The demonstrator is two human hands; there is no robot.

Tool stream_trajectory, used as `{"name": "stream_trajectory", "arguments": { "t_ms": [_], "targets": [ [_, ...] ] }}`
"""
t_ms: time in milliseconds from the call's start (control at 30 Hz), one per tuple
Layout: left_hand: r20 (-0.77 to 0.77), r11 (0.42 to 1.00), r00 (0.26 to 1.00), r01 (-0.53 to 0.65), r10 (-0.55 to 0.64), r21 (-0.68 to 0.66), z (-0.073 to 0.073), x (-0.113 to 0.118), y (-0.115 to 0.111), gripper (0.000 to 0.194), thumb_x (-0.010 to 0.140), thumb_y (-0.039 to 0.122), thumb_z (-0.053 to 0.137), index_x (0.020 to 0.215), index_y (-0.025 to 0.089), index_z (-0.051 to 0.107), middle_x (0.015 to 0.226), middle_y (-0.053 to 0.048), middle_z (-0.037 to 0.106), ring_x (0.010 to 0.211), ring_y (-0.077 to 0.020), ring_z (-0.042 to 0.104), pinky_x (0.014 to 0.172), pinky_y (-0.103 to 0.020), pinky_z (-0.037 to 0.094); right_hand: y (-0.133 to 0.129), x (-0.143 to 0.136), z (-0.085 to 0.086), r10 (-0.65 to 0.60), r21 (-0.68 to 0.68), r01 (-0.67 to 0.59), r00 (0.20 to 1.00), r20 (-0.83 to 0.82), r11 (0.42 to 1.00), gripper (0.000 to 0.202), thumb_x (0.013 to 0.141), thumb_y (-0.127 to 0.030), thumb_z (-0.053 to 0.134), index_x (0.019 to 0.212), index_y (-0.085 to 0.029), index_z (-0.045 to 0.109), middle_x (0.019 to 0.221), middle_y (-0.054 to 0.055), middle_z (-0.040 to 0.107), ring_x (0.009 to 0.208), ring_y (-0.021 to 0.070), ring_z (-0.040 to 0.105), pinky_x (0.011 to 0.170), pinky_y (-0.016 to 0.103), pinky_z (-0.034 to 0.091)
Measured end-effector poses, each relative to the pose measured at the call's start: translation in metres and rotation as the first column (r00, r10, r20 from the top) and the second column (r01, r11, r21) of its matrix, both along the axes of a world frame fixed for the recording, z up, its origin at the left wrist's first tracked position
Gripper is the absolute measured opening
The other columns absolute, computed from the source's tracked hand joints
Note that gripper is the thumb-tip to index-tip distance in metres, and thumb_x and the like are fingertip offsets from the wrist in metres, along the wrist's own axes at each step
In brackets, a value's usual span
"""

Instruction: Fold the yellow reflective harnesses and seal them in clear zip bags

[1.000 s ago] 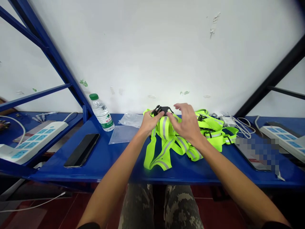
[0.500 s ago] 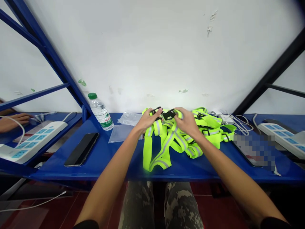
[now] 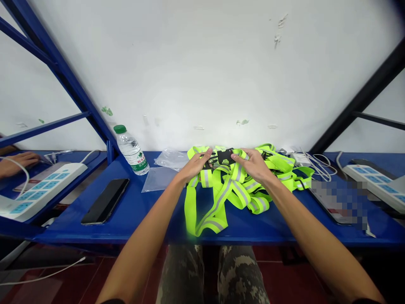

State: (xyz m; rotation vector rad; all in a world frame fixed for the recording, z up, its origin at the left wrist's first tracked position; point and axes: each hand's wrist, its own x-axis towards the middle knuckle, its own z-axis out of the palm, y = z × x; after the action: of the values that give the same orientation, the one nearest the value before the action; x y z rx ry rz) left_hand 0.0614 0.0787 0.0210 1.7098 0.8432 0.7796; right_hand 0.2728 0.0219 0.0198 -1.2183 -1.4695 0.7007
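Between my hands are the two halves of a black side-release buckle, held slightly apart over the table. My left hand (image 3: 196, 164) pinches the pronged half (image 3: 214, 158) on a neon-yellow strap. In my right hand (image 3: 253, 162) is the socket half (image 3: 225, 156), gripped at its strap end. Both halves belong to neon-yellow reflective straps (image 3: 221, 198) with a grey stripe, which hang and lie in loops below. More tangled reflective straps (image 3: 280, 166) with black fittings are heaped behind and right of my right hand.
On the blue table (image 3: 126, 230), a water bottle (image 3: 133, 152), a black phone (image 3: 106, 202) and clear plastic bags (image 3: 158, 179) lie left. A tablet-like device (image 3: 332, 207) and white cables (image 3: 318, 164) are right. Power strips (image 3: 47, 190) flank both sides. Another person's hand (image 3: 20, 162) rests far left.
My hands have turned the buckle halves so that the prongs and socket show more clearly, facing each other. The hanging strap loop has shifted slightly left and down.
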Motion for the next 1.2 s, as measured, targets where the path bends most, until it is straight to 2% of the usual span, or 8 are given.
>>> {"name": "stream_trajectory", "arguments": {
  "t_ms": [267,400,500,600,867,967,1100,1200],
  "targets": [
    [-0.075,1.0,0.997,-0.016,0.016,-0.001,-0.001,0.001,-0.002,0.073,0.084,0.079,0.032,0.072,0.014,0.064,0.074,-0.006,0.069,0.075,-0.0185,0.063,0.075,-0.028,0.048,-0.007,-0.002,0.007,-0.017,-0.062,0.023,0.996,0.09,0.998,0.04,0.072,-0.052,0.071,0.084,-0.015,0.074,0.078,0.004,0.072,0.076,0.0218,0.064,0.072,0.031,0.051],
    [-0.032,1.0,0.999,0.001,0.0,0.014,0.001,0.001,-0.005,0.07,0.084,0.077,0.036,0.071,0.015,0.064,0.071,-0.006,0.067,0.073,-0.0184,0.063,0.069,-0.027,0.049,-0.01,-0.006,0.006,-0.022,-0.092,0.02,0.999,-0.025,0.996,0.041,0.068,-0.051,0.075,0.087,-0.014,0.074,0.08,0.005,0.073,0.075,0.0214,0.065,0.071,0.031,0.051],
    [-0.014,0.998,0.998,-0.057,0.057,0.015,0.002,-0.003,-0.005,0.071,0.083,0.079,0.035,0.078,0.015,0.065,0.075,-0.007,0.069,0.071,-0.0177,0.063,0.064,-0.026,0.049,-0.01,-0.005,0.003,-0.034,-0.099,0.021,0.992,-0.126,0.995,0.042,0.067,-0.052,0.075,0.087,-0.014,0.074,0.078,0.005,0.073,0.069,0.0199,0.064,0.066,0.031,0.051],
    [-0.048,0.996,0.995,-0.086,0.086,0.004,0.003,-0.006,-0.004,0.074,0.08,0.082,0.034,0.081,0.015,0.065,0.075,-0.008,0.069,0.065,-0.0165,0.061,0.057,-0.025,0.047,-0.011,-0.005,0.004,-0.046,-0.085,0.04,0.997,-0.064,0.996,0.04,0.068,-0.051,0.075,0.084,-0.014,0.074,0.078,0.005,0.072,0.068,0.0193,0.063,0.064,0.029,0.05],
    [-0.123,0.996,0.99,0.07,-0.075,-0.047,0.005,-0.011,-0.009,0.077,0.074,0.087,0.03,0.069,0.016,0.06,0.047,0.0,0.048,0.035,-0.0087,0.039,0.036,-0.023,0.032,-0.015,-0.014,0.012,-0.046,-0.087,0.048,0.999,0.024,0.995,0.041,0.067,-0.053,0.074,0.077,-0.014,0.072,0.076,0.004,0.07,0.066,0.0177,0.059,0.063,0.029,0.046],
    [-0.195,0.991,0.972,0.119,-0.128,-0.057,0.004,-0.015,-0.011,0.076,0.074,0.087,0.033,0.072,0.016,0.06,0.046,0.002,0.045,0.032,-0.0071,0.035,0.035,-0.023,0.03,-0.015,-0.013,0.01,-0.019,-0.112,0.022,0.999,0.029,0.993,0.043,0.067,-0.055,0.073,0.077,-0.013,0.071,0.075,0.004,0.069,0.064,0.017,0.057,0.06,0.028,0.045],
    [-0.228,0.992,0.966,0.122,-0.124,-0.021,-0.003,-0.008,-0.012,0.071,0.078,0.083,0.035,0.083,0.017,0.061,0.053,0.002,0.05,0.035,-0.0087,0.039,0.036,-0.024,0.034,-0.012,-0.016,0.004,0.043,-0.133,-0.036,0.998,0.048,0.99,0.041,0.071,-0.054,0.07,0.076,-0.013,0.07,0.071,0.003,0.068,0.061,0.0158,0.055,0.059,0.027,0.045],
    [-0.191,0.994,0.978,0.097,-0.086,0.047,-0.007,-0.001,-0.012,0.069,0.084,0.078,0.031,0.084,0.017,0.063,0.06,-0.001,0.057,0.049,-0.0128,0.053,0.049,-0.025,0.044,-0.01,-0.019,-0.003,0.04,-0.12,-0.036,0.999,0.026,0.992,0.039,0.071,-0.053,0.071,0.078,-0.014,0.071,0.074,0.002,0.069,0.065,0.0169,0.058,0.062,0.028,0.047]
  ]
}}
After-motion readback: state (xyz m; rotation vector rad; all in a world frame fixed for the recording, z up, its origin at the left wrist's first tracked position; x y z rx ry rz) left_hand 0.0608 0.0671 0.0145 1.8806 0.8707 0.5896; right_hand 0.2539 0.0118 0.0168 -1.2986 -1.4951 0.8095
